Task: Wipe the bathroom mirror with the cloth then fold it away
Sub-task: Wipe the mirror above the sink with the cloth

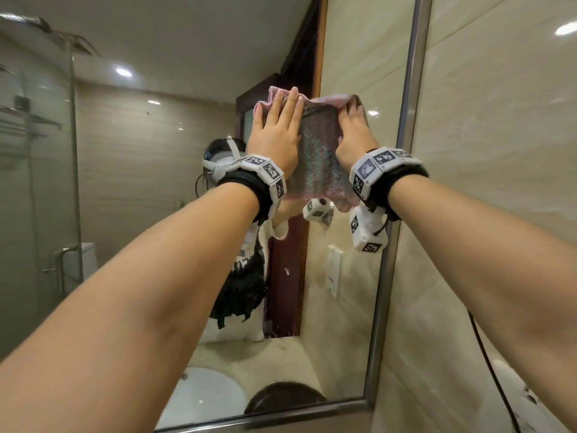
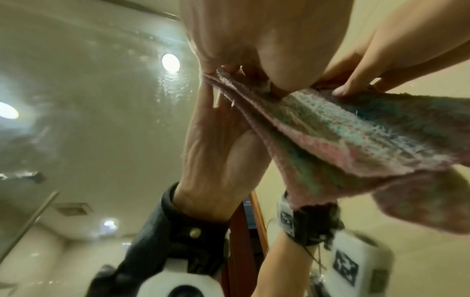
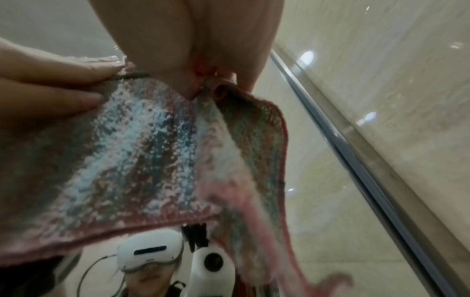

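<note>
Up high, the straight-fingered left hand [image 1: 274, 132] presses the cloth [image 1: 318, 157] on the mirror [image 1: 150, 189] — the right hand [image 1: 354, 135] seemingly pinches its edge.

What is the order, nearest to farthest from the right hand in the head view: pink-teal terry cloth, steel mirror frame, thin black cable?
1. Pink-teal terry cloth: held in the right hand.
2. Steel mirror frame: just to its right.
3. Thin black cable: lower right, on tiles.

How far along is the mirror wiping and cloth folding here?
Done: nothing clearly; a white speck shows lower on the mirror. In hand: wiping, with the left hand flat and right hand on the cloth, high near the frame. Left: more wiping, then folding.
</note>
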Tool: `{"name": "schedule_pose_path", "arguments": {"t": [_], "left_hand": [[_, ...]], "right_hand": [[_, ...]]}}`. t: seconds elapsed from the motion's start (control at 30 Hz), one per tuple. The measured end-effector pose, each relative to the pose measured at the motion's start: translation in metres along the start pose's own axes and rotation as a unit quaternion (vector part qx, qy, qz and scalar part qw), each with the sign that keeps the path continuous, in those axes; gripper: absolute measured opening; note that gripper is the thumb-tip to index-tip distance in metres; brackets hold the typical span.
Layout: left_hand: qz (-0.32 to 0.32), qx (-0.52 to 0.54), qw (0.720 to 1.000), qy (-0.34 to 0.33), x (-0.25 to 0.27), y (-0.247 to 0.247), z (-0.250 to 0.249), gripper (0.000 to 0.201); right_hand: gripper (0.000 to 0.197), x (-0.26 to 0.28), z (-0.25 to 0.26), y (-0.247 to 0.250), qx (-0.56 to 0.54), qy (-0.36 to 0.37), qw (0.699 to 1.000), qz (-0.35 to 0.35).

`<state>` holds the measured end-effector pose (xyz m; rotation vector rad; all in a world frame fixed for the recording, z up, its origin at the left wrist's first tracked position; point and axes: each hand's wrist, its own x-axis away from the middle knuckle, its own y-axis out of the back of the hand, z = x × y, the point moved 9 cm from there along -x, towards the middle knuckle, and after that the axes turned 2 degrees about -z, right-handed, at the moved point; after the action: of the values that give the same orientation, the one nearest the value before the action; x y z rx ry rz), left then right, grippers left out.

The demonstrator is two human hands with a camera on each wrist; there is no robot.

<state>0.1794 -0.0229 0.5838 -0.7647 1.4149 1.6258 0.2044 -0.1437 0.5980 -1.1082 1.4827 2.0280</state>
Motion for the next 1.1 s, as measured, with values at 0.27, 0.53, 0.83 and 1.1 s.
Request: {"name": "schedule_pose_path", "arguments": {"t": [0.27,0.53,0.83,1.1], "left_hand": [[0.008,-0.022,1.0,0.004,0.019,0.0,0.037,0.058],[0.003,-0.037,0.998,0.052,0.055,0.013,0.121,0.059],[0.006,-0.047,0.994,0.099,0.105,0.033,0.218,0.061],[-0.071,-0.092,0.992,0.044,0.146,0.07,0.262,0.034]], "right_hand": [[0.072,0.021,0.03,-0.019,0.011,0.021,0.999,-0.021],[0.077,0.031,0.115,-0.04,-0.02,0.088,0.995,-0.038],[0.076,0.042,0.221,-0.061,0.011,0.153,0.987,-0.036],[0.038,0.06,0.279,-0.055,-0.027,0.203,0.965,-0.166]]}}
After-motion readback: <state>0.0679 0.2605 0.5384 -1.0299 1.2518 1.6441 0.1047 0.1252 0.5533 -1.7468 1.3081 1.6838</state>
